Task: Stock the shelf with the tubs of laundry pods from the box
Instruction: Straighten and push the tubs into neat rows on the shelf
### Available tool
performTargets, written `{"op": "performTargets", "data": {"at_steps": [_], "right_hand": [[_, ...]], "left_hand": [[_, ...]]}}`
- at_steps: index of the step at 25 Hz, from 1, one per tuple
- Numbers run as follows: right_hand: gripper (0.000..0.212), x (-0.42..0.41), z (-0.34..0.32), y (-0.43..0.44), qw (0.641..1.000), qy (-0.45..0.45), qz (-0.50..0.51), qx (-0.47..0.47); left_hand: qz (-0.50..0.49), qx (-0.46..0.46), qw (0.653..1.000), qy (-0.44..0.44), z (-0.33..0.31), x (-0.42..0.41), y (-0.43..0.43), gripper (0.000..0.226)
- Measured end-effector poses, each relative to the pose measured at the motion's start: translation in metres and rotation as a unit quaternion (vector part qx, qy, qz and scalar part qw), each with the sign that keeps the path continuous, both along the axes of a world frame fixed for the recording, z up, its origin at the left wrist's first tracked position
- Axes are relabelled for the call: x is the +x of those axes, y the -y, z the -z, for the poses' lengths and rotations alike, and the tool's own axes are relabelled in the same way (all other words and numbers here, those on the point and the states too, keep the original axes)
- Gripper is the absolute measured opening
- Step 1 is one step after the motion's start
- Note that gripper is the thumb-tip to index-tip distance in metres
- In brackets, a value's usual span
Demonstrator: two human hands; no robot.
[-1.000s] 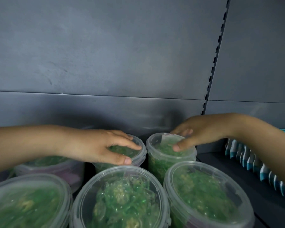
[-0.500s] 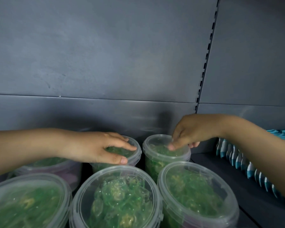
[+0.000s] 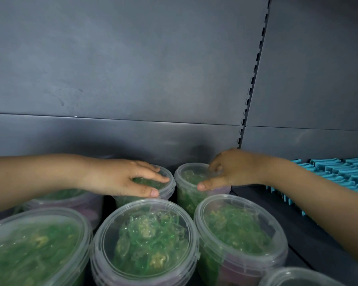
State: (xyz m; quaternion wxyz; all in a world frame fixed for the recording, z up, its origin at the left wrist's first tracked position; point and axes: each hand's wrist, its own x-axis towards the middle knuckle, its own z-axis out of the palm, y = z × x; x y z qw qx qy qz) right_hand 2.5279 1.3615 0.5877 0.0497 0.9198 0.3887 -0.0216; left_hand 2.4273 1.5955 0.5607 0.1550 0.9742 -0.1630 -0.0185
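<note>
Grey metal back panels (image 3: 132, 69) close off the rear of the shelf, with a slotted upright (image 3: 254, 79) running down between them. The dark shelf deck (image 3: 298, 234) shows on the right.

My left hand (image 3: 120, 178) lies over the lid of the back middle tub (image 3: 167, 187), fingers spread across the top and thumb pressed along the near rim, so I have it gripped from above. My right hand (image 3: 232, 170) grips the back right tub (image 3: 186, 182) the same way: fingers curled over the far edge of the lid, thumb stretched along the near rim. The two tubs stand just beside each other close to the back panels, a narrow gap between them.

Both are clear plastic with clear lids, and both are full of green pods. To the left of my left wrist stands a back left tub (image 3: 70, 201), partly hidden under my forearm. Nearer to me is a front row, set close together: a front left tub (image 3: 35, 248), a front middle tub (image 3: 145, 240) and a front right tub (image 3: 240, 232), all lidded and packed with the same green pods. One more lid (image 3: 298, 277) peeks in at the bottom right corner. Beyond my right forearm, a row of blue packs (image 3: 339, 172) sits on the deck.
</note>
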Motion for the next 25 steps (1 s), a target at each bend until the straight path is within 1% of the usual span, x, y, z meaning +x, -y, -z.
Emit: {"op": "performTargets", "data": {"at_steps": [2, 3, 4, 6, 7, 8, 9, 12, 13, 15, 17, 19, 21, 23, 25], "right_hand": [[0.075, -0.005, 0.006, -0.007, 0.998, 0.054, -0.009, -0.013], [0.074, -0.005, 0.006, -0.007, 0.998, 0.058, -0.007, -0.008], [0.071, -0.003, 0.003, -0.004, 0.999, 0.034, -0.001, 0.000], [0.054, -0.002, -0.004, 0.006, 0.998, -0.060, 0.019, 0.025], [0.050, -0.006, -0.007, 0.012, 0.994, -0.099, 0.026, 0.031], [0.054, -0.008, -0.007, 0.015, 0.992, -0.117, 0.026, 0.033], [0.057, -0.009, -0.006, 0.017, 0.993, -0.112, 0.023, 0.030], [0.060, -0.014, 0.000, 0.008, 0.998, -0.050, 0.013, 0.020], [0.062, -0.016, 0.001, 0.003, 0.999, -0.035, 0.009, 0.018], [0.066, -0.017, 0.000, -0.004, 1.000, -0.011, 0.012, 0.010], [0.060, -0.015, -0.001, -0.003, 0.999, -0.029, 0.010, 0.009], [0.053, -0.013, -0.003, 0.006, 0.996, -0.088, 0.025, 0.020], [0.058, -0.014, -0.004, 0.014, 0.990, -0.129, 0.045, 0.045], [0.061, -0.015, 0.000, 0.014, 0.991, -0.110, 0.045, 0.061], [0.063, -0.018, 0.005, 0.006, 0.996, -0.058, 0.033, 0.053]], "left_hand": [[-0.006, 0.013, 1.000, 0.005, -0.001, -0.001, 0.002, 0.098], [-0.007, 0.013, 1.000, 0.001, -0.001, -0.002, 0.002, 0.098], [-0.007, 0.011, 1.000, -0.003, -0.001, -0.002, 0.002, 0.099], [-0.011, 0.009, 1.000, -0.013, -0.002, -0.002, 0.004, 0.097], [-0.017, 0.006, 1.000, -0.016, -0.003, -0.002, 0.006, 0.091], [-0.024, 0.007, 1.000, -0.020, -0.003, -0.003, 0.008, 0.083], [-0.028, 0.004, 0.999, -0.020, -0.004, -0.005, 0.009, 0.080], [-0.022, 0.010, 1.000, -0.016, -0.004, -0.006, 0.010, 0.093], [-0.026, 0.015, 0.999, -0.021, -0.005, -0.007, 0.011, 0.088], [-0.034, 0.036, 0.998, -0.028, -0.007, -0.008, 0.014, 0.067], [-0.033, 0.060, 0.997, -0.022, -0.007, -0.009, 0.015, 0.060], [-0.037, 0.081, 0.996, -0.009, -0.006, -0.012, 0.017, 0.053], [-0.044, 0.097, 0.994, 0.010, -0.005, -0.015, 0.019, 0.050], [-0.053, 0.112, 0.992, 0.023, -0.006, -0.017, 0.022, 0.049], [-0.060, 0.120, 0.991, 0.020, -0.008, -0.019, 0.026, 0.048]]}}
